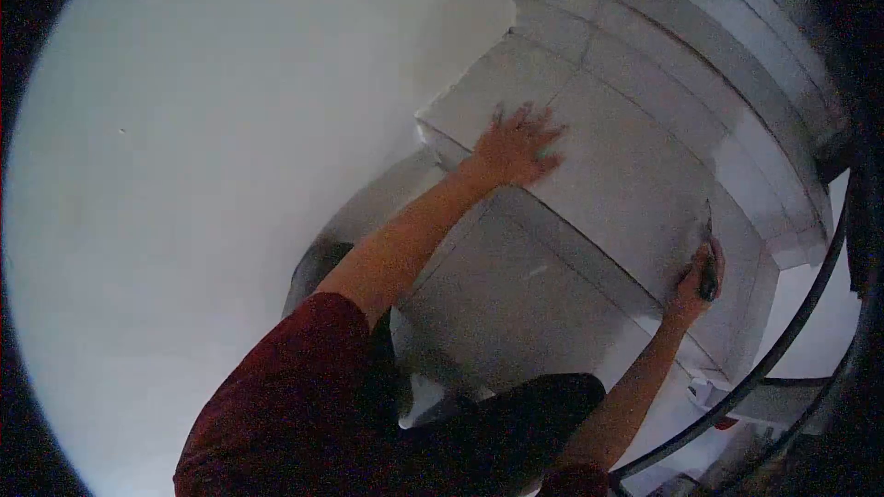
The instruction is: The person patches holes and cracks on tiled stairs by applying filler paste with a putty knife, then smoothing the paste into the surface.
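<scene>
My left hand (520, 145) lies over the pale tiled stair tread (608, 166), fingers spread and slightly blurred, with nothing in its grasp. Farther right, near the other end of the same step, my right hand (692, 290) is closed round a dark-handled tool (708, 278). A thin pointed end, like a small trowel's blade, shows beyond the fingers against the tile; blur hides its exact shape. Below the tread's front edge is a lower tiled step (516, 285), where a small light mark shows.
A white wall (230, 83) runs along the left, meeting the steps at a jagged edge. More tiled steps (681, 28) rise at the upper right. Dark curved railing bars (783, 336) stand at the right. My dark-clothed knee (552, 396) is beneath me.
</scene>
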{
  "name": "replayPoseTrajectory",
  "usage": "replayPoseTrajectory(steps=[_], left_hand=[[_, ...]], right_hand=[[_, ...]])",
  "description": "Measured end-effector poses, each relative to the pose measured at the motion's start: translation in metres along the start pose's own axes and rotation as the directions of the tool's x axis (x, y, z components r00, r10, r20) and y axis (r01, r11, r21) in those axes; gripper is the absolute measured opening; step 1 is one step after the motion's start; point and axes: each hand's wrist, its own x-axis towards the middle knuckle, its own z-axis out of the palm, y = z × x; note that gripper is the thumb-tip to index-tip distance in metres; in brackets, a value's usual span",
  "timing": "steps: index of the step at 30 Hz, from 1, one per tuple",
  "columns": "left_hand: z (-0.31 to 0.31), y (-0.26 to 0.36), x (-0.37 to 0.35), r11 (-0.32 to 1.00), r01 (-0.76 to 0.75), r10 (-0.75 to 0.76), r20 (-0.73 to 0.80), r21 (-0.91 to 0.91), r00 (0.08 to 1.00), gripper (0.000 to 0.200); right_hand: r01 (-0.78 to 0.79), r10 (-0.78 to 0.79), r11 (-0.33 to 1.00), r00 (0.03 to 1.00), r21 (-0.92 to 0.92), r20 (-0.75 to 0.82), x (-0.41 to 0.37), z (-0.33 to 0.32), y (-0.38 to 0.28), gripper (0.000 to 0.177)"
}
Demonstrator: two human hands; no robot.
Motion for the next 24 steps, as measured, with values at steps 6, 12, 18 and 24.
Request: replayPoseTrajectory(steps=[6, 12, 18, 24], left_hand=[[0.018, 0.026, -0.065, 0.978, -0.195, 0.205, -0.158, 0.075, 0.966, 0.059], [0.071, 0.071, -0.174, 0.917, 0.186, -0.262, -0.182, -0.353, 0.948, 0.059], [0.150, 0.073, -0.257, 0.875, 0.343, -0.290, 0.197, -0.343, 0.936, 0.066], [0.095, 0.081, -0.252, 0.898, 0.306, -0.277, 0.134, -0.315, 0.952, 0.068]], right_hand=[[0.077, -0.080, 0.995, 0.995, 0.056, 0.058, -0.001, -0.001, 0.003, 0.032], [-0.081, 0.085, 0.989, 0.996, 0.121, -0.030, 0.001, 0.004, -0.004, 0.034], [-0.208, 0.216, 0.941, 0.976, 0.268, -0.002, -0.010, -0.001, 0.003, 0.032], [0.293, -0.305, 0.946, 0.950, -0.141, -0.074, -0.010, -0.034, 0.033, 0.059]])
